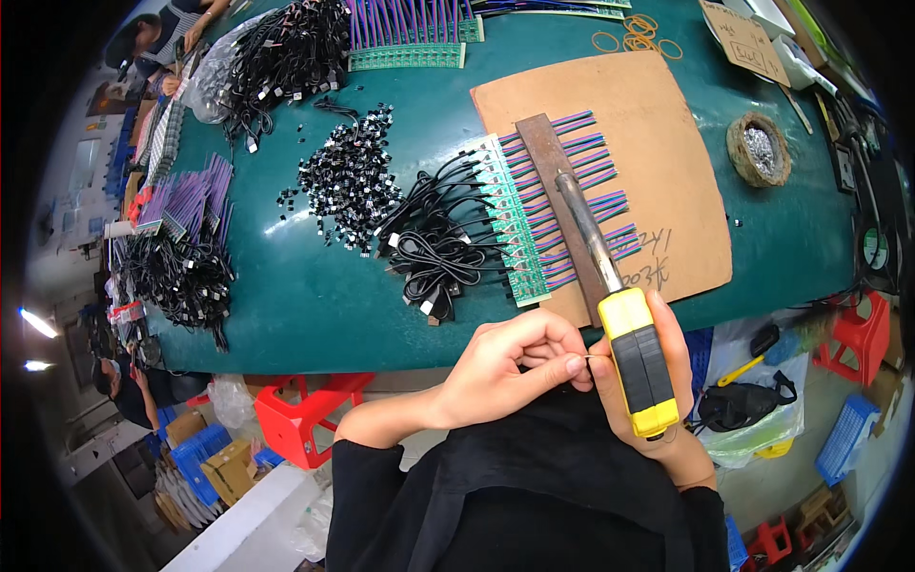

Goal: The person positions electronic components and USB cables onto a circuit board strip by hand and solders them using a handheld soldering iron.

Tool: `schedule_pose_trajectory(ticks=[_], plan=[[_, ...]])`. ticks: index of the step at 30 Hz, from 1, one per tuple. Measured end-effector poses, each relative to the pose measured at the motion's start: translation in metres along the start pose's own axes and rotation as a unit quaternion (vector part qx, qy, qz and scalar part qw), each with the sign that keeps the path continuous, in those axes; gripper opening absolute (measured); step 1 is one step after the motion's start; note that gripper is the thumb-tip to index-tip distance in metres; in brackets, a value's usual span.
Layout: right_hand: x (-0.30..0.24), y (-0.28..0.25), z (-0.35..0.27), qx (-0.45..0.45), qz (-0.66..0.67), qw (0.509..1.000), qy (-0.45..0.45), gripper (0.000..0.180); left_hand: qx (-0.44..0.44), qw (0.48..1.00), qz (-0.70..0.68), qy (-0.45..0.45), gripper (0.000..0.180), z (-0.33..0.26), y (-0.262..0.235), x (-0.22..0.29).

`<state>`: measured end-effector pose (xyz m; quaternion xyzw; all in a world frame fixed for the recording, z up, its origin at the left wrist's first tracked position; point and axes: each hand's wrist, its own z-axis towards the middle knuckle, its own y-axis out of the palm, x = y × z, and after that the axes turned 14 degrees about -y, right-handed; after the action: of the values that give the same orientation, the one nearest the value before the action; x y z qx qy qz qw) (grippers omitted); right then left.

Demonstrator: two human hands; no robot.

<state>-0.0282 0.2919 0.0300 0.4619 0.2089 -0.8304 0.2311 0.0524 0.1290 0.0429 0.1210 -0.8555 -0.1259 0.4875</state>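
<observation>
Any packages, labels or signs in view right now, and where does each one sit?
Cardboard sign: far right of the green table, tan slab with dark handwriting.
Cardboard mat: under the wired strips, brown, handwriting at its near right corner.
Clear plastic bag: far left of the table, holding black cables.
Cardboard box: on the floor, lower left, brown.

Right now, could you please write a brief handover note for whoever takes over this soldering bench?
Right hand: grips the yellow-handled soldering iron, its tip over the metal bar.
Left hand: fingers pinch a thin wire against the right hand.
On the cardboard sheet: green circuit strip, black cables on its left edge, purple wires on its right under the bar.
Done: both sides appear attached; joints too small to judge.
Left: loose black connectors and more cable bundles lie on the green table.
</observation>
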Motion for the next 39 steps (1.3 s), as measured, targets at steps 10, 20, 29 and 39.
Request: schedule_pose_trajectory(ticks=[10,20,29,39], plan=[[-0.002,0.008,0.002,0.012,0.028,0.999,0.017,0.055,-0.03,0.984,-0.171,-0.043,0.011,0.0,0.002,-0.008],[0.001,0.007,0.003,-0.001,0.016,1.0,-0.004,0.057,-0.052,0.972,-0.209,-0.091,0.013,-0.001,-0.002,-0.003],[0.0,0.003,0.002,-0.066,-0.064,0.996,0.003,0.064,0.002,0.998,0.041,0.037,0.01,-0.002,-0.004,-0.008],[0.001,0.008,0.004,-0.092,-0.036,0.995,0.018,0.069,0.045,0.994,-0.097,0.016,0.008,-0.006,0.011,-0.021]])
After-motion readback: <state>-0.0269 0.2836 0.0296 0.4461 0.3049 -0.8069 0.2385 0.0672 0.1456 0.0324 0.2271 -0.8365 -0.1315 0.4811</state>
